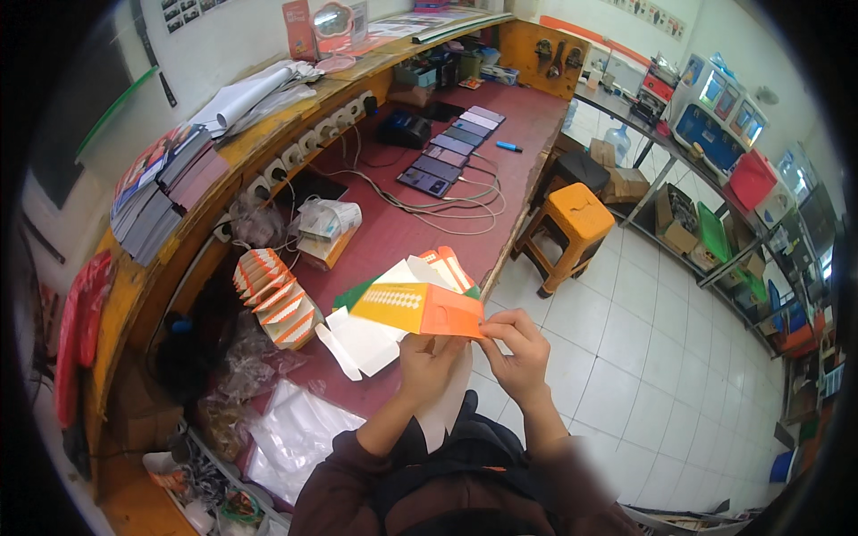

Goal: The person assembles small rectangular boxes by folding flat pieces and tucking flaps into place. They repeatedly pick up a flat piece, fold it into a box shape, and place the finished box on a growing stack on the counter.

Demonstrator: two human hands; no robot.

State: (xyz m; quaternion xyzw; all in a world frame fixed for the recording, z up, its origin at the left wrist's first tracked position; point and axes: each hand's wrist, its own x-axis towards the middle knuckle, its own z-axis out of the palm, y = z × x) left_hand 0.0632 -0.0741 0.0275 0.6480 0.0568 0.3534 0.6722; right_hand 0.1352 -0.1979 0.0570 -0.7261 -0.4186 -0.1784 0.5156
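Observation:
Both hands hold a partly folded cardboard box [450,314], with an orange panel on the right and a yellow patterned panel on the left. My left hand [424,366] grips its lower edge, fingers closed and partly hidden by the card. At the right corner, my right hand [518,355] pinches the orange panel between thumb and fingers. A pale flap hangs down below the box between my forearms. Behind and beneath it on the red table lie white flattened cartons [357,344]. To the left stands a row of folded orange-and-white striped cartons [277,299].
Phones [438,168] lie in a row on the red table top [384,210], with charging cables [447,210] running to wall sockets. Clear plastic bags [299,438] lie at the near left. An orange stool [572,228] stands on the tiled floor, with a shelf rack along the right.

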